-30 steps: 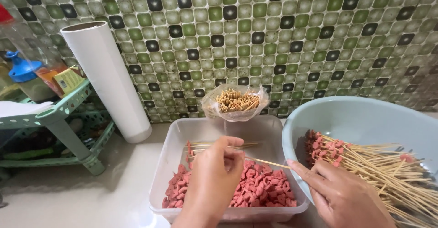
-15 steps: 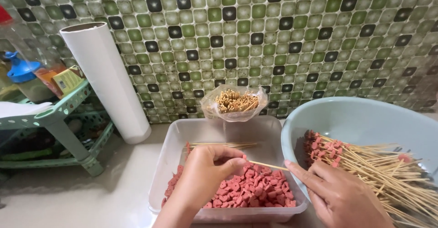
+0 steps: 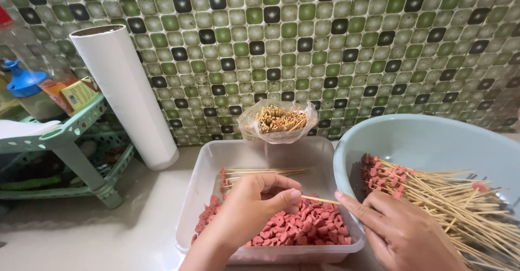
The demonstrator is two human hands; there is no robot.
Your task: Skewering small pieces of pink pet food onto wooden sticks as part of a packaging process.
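My left hand [image 3: 250, 208] hovers over a clear plastic tub [image 3: 281, 153] filled with pink sausage pieces [image 3: 309, 228], its fingers pinched around one end of a thin bamboo skewer [image 3: 320, 199]. My right hand [image 3: 403, 233] holds the other end of that skewer at the tub's right rim. A few bare skewers [image 3: 260, 172] lie across the tub's far end. To the right, a pale blue basin [image 3: 433, 141] holds several skewers [image 3: 433, 192] threaded with sausage pieces.
A clear bag of bamboo skewers [image 3: 277, 120] stands upright behind the tub against the green tiled wall. A tall white roll [image 3: 124, 95] leans at the left. A green plastic rack [image 3: 65, 141] with bottles and packets occupies the far left.
My left hand has lowered towards the sausage pieces and curled its fingers on the skewer. My right hand stays at the tub's rim with little movement.
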